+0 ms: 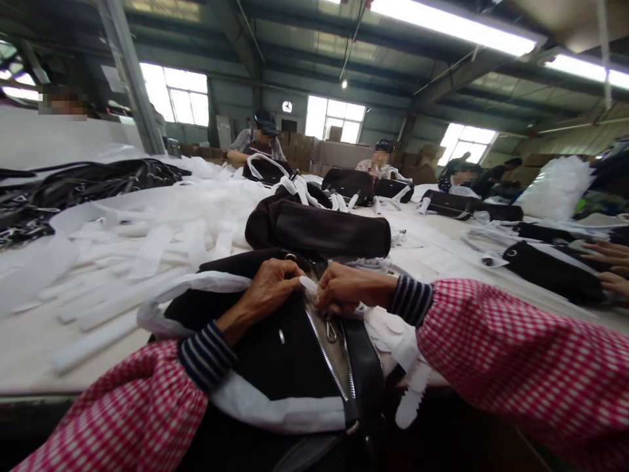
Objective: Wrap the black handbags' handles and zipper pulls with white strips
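A black handbag lies in front of me at the table edge, its zipper open on a tan lining. A metal snap hook lies over the lining. White wrapping covers the bag's handle. At the far end of the opening, my left hand pinches a small white strip. Fingers curled, my right hand grips the strip's other end; its fingertips are partly hidden.
Behind the bag lies another black bag. White strips and wrapping cover the left of the table, beside a heap of black straps. Scalloped white pieces hang at the near edge. A co-worker's hands touch a bag at right.
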Demonstrator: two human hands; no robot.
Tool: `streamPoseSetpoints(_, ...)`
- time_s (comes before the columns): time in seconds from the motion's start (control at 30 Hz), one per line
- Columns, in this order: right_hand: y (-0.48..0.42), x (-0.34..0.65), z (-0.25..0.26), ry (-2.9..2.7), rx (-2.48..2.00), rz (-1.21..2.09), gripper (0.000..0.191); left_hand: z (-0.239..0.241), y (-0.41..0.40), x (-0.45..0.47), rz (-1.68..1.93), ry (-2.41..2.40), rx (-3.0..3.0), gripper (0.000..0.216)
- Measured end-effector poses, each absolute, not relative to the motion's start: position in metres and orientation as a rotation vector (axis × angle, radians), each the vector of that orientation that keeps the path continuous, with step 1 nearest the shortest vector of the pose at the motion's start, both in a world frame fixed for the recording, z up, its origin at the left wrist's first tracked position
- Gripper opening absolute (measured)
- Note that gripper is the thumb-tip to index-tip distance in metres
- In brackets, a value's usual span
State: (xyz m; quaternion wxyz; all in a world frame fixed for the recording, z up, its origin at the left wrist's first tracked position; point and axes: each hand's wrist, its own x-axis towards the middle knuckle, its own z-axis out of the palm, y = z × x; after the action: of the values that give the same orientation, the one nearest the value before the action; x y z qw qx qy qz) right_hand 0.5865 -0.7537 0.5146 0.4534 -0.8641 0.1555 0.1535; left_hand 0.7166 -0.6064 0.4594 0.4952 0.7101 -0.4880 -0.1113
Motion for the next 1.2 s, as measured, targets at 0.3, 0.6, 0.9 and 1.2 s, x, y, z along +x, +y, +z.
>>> streamPoseSetpoints(0.3,-0.748,0.589,0.514,0.421,-2.137,0.321,0.029,0.459,-0.607,0.716,-0.244,-1.188,1.706,0.020)
streamPoseSetpoints(0.6,-0.746,0.591,0.507,0.404,-2.153,0.260,0.023,0.461,-0.605,0.715,-0.297,-1.235,1.707,0.020)
streamPoseSetpoints(0.9,-0.749,0.588,0.491,0.322,-2.352,0.151,0.022,0.465,-0.593,0.715,-0.365,-1.605,1.560,0.025)
streamPoseSetpoints(1.2,-0.743,0.587,0.498,0.327,-2.401,0.112,0.021,0.452,-0.598,0.720,-0.071,-1.675,1.749,0.025)
